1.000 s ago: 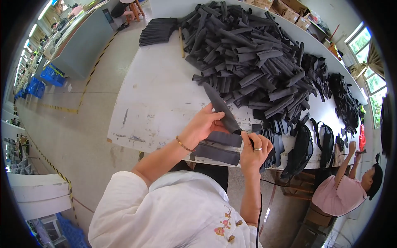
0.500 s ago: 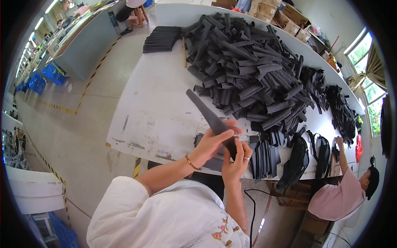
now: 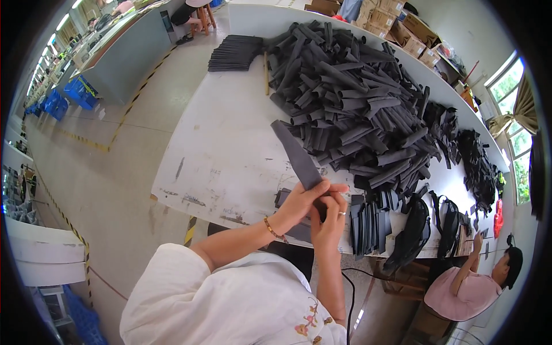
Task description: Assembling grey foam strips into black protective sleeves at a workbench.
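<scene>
A long dark grey strip of sheet material (image 3: 297,156) is held over the near edge of the white table, its free end reaching up and to the left. My left hand (image 3: 307,201) is closed around its lower part, thumb on top. Close against it, my right hand (image 3: 330,217) grips the near end with bent fingers. That near end is mostly hidden between both hands. Beneath my left wrist, more grey pieces (image 3: 283,197) lie on the table edge. Just right of my hands stands a row of stacked grey strips (image 3: 369,224).
A large heap of dark curled strips (image 3: 356,103) covers the table's far side. A neat stack (image 3: 234,53) lies at far left beside a wooden stick (image 3: 266,73). Black bags (image 3: 411,230) lie to the right, near a seated co-worker in pink (image 3: 463,287). A black cable (image 3: 351,282) hangs below.
The strip now shows its flat face more broadly, and my hands have drawn closer together around its near end. The co-worker's arms have shifted, holding something small and dark.
</scene>
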A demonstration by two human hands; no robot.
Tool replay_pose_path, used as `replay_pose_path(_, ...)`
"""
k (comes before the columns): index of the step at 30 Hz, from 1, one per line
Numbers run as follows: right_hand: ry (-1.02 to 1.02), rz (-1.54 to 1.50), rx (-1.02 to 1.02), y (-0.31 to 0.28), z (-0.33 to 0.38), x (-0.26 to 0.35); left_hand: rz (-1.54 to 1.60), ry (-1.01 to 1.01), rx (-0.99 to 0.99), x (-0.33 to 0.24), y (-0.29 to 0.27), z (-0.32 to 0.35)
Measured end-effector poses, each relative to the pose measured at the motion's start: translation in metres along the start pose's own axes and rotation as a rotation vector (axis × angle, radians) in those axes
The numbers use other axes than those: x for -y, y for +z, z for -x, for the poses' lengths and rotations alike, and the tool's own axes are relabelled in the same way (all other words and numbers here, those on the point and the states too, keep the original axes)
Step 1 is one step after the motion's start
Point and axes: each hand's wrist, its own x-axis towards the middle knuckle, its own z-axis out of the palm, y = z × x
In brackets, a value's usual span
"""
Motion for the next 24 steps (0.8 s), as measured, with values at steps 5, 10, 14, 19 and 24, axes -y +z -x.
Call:
replay_pose_path(5,0.11,0.007,0.113,-0.008,0.004,-0.008,0.105,0.013,-0.112,-0.004,-0.01,-0.006)
replay_pose_path(10,0.054,-0.04,0.091,-0.004,0.001,-0.012,0.137,0.003,-0.102,0.01,-0.006,0.003)
replay_pose_path(14,0.025,-0.085,0.094,-0.015,-0.005,-0.008,0.144,0.162,-0.052,-0.024,0.0,0.002)
replay_pose_path(19,-0.098,-0.109,0.014,-0.022,-0.002,-0.004,0.133,0.208,0.072,0.001,0.018,0.018)
replay_pose_path(24,-0.102,-0.151,0.016,-0.023,-0.004,0.002,0.143,0.201,0.122,0.006,0.019,0.024)
